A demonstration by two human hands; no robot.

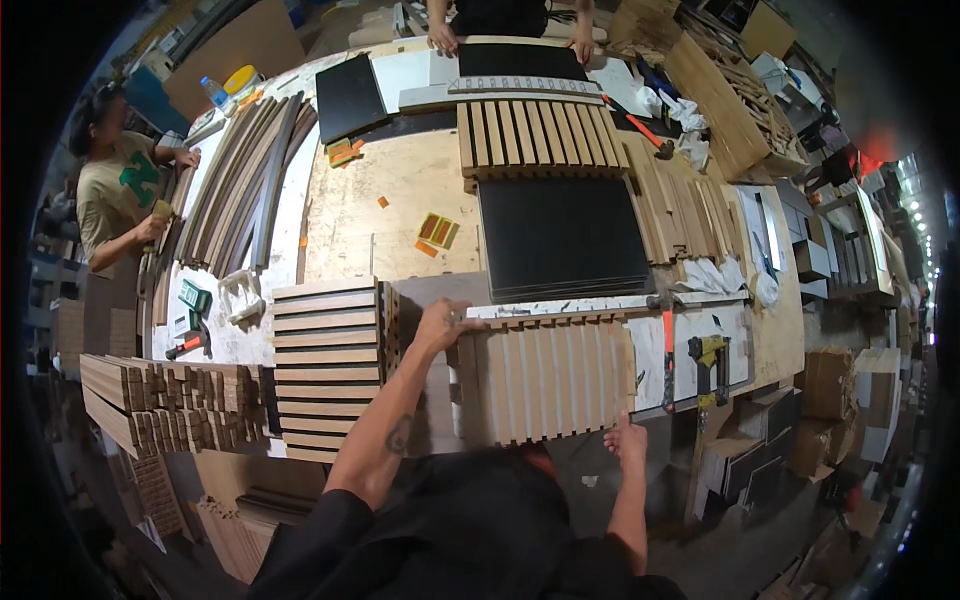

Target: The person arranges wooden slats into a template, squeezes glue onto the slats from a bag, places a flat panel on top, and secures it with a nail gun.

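Note:
A slatted wooden panel (548,380) with several pale slats lies at the near edge of the workbench (400,200). My left hand (443,325) grips its upper left corner. My right hand (626,438) holds its lower right corner from below the edge. A second slatted panel (327,365) with horizontal slats lies just left of my left forearm. Beyond the held panel lies a stack of black boards (563,238).
A hammer with an orange handle (667,345) and a yellow nail gun (708,362) lie right of the panel. Slat stacks (165,400) sit at the left. A person in a beige shirt (118,190) stands left; another person's hands (443,40) rest at the far edge.

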